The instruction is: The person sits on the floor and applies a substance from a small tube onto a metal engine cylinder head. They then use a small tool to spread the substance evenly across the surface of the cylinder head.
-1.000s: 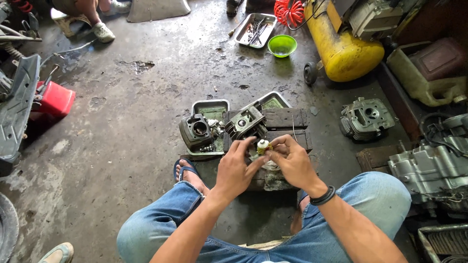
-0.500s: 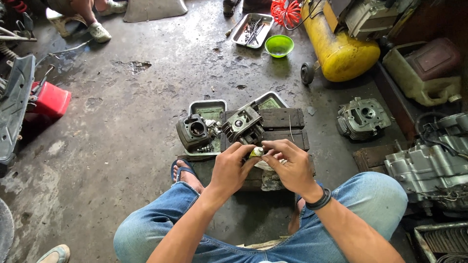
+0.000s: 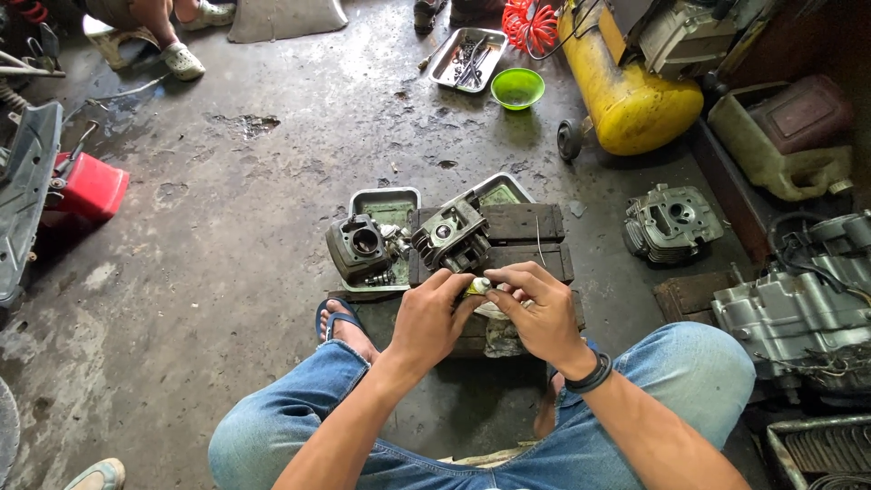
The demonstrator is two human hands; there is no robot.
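Note:
My left hand [image 3: 434, 319] and my right hand [image 3: 542, 311] meet in front of me, both pinching a small pale round part [image 3: 478, 287] with a greenish tint. I sit low with knees apart in blue jeans. Just beyond my fingers a grey engine cylinder head [image 3: 451, 236] rests on dark wooden blocks [image 3: 530, 223]. To its left a dark cylinder block [image 3: 359, 247] sits in a metal tray [image 3: 388, 205]. A black band is on my right wrist.
A yellow compressor tank [image 3: 626, 98], green bowl [image 3: 518, 88] and tray of tools [image 3: 468, 59] lie ahead. Another cylinder head [image 3: 671, 221] and an engine case [image 3: 798, 313] sit at right. A red box [image 3: 89, 187] and another person's feet [image 3: 186, 56] are at left.
My hands have dropped slightly toward me with the small part, and the view has shifted a little; the engine parts on the blocks have not moved.

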